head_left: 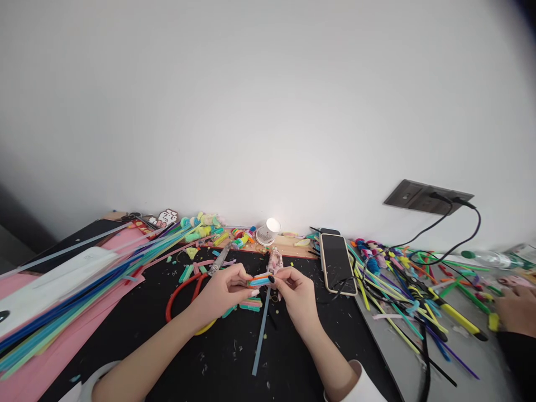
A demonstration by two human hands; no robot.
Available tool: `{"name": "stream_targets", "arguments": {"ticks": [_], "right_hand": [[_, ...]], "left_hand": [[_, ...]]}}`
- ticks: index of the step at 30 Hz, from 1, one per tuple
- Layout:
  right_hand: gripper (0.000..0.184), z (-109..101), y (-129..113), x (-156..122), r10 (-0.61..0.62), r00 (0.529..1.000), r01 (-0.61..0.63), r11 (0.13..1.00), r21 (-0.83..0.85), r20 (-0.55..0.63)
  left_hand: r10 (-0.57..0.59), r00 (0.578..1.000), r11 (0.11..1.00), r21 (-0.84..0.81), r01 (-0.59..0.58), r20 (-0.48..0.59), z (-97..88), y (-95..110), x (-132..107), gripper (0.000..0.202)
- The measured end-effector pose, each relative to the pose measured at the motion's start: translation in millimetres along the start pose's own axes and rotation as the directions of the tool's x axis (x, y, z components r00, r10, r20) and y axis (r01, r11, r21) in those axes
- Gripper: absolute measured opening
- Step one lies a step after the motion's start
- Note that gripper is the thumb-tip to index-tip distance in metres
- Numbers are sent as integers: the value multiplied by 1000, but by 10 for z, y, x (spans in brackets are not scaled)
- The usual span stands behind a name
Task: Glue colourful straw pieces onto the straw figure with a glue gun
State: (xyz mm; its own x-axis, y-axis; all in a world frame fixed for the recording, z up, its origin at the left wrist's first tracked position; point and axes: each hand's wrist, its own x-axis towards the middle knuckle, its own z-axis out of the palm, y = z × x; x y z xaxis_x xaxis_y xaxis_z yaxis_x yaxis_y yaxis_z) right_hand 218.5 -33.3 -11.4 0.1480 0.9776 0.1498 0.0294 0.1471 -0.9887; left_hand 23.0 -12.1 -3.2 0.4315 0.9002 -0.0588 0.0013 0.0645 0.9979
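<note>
Between my two hands, above the black table top, is a short bundle of colored pipe cleaners [260, 280], with orange, blue and other strands side by side. My left hand [228, 289] pinches its left end. My right hand [296, 290] pinches the right end, where a dark bit shows at the fingertips. Below the bundle a long grey-blue strip [261, 335] lies on the table. Cut pipe cleaner pieces [250, 304] lie just under my left fingers. Red-handled scissors [180, 296] rest to the left, partly hidden by my left arm.
Long pipe cleaners [104, 287] spread over pink paper at the left. A paper cup [268, 231] stands by the wall. A phone [337, 262] lies right of my hands. Beyond it are tangled pipe cleaners, yellow-black pliers [456, 315], a bottle [492, 258] and another person's hand [517, 310].
</note>
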Motion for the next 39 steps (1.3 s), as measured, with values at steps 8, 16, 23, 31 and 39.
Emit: {"name": "stream_targets", "arguments": {"ticks": [8, 16, 23, 31, 39], "right_hand": [[18, 2, -9, -2, -35, 999, 35, 999, -6, 14], [25, -17, -23, 32, -2, 1000, 2, 1000, -19, 14], [33, 9, -61, 31, 110, 982, -124, 989, 86, 152], [25, 36, -36, 9, 89, 989, -99, 993, 72, 122], [19, 25, -6, 5, 75, 988, -87, 993, 82, 134]], "left_hand": [[64, 998, 993, 101, -61, -22, -14, -10, -2, 27], [52, 999, 997, 56, -52, 2, -26, -9, 7, 31], [29, 999, 999, -28, -28, 30, -49, 3, 7, 31], [57, 998, 998, -21, -57, 19, -21, 14, 3, 28], [30, 1000, 1000, 7, -30, -9, -15, 36, -3, 27]]}}
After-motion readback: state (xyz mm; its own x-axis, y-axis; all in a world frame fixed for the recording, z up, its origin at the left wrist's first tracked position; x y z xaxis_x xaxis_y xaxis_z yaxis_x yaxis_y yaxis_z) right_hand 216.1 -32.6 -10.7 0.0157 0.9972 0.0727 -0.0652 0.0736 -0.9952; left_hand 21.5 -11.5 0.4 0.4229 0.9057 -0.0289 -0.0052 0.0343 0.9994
